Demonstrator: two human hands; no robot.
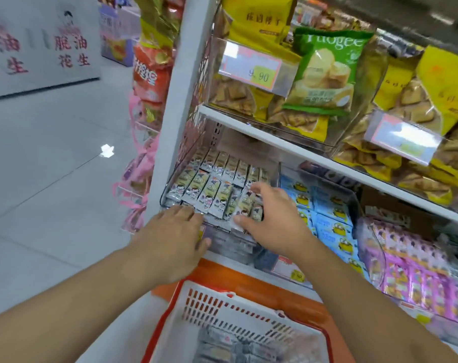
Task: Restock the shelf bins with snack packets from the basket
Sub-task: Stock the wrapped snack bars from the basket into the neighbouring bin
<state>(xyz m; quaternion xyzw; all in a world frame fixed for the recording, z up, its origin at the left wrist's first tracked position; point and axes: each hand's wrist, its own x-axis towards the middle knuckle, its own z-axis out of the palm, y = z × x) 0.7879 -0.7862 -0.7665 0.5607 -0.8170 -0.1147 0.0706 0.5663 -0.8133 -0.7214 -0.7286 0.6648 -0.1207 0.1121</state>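
Observation:
A clear shelf bin (pixel 167 187) on the lower shelf holds rows of small silver-and-cream snack packets (pixel 214 189). My left hand (pixel 175 237) rests with straight fingers on the bin's front edge at its left. My right hand (pixel 272 218) reaches over the right side of the bin, thumb and fingers around a packet (pixel 246 205) among the front row. Below, a white basket with an orange rim (pixel 235 315) holds several more of the same packets (pixel 235 347).
Neighbouring bins hold blue packets (pixel 330 226) and pink packets (pixel 411 271). The shelf above carries yellow snack bags (pixel 251 19), a green bag (pixel 324 72) and price tags. A white upright post (pixel 175 100) borders the shelf on the left; grey floor lies beyond.

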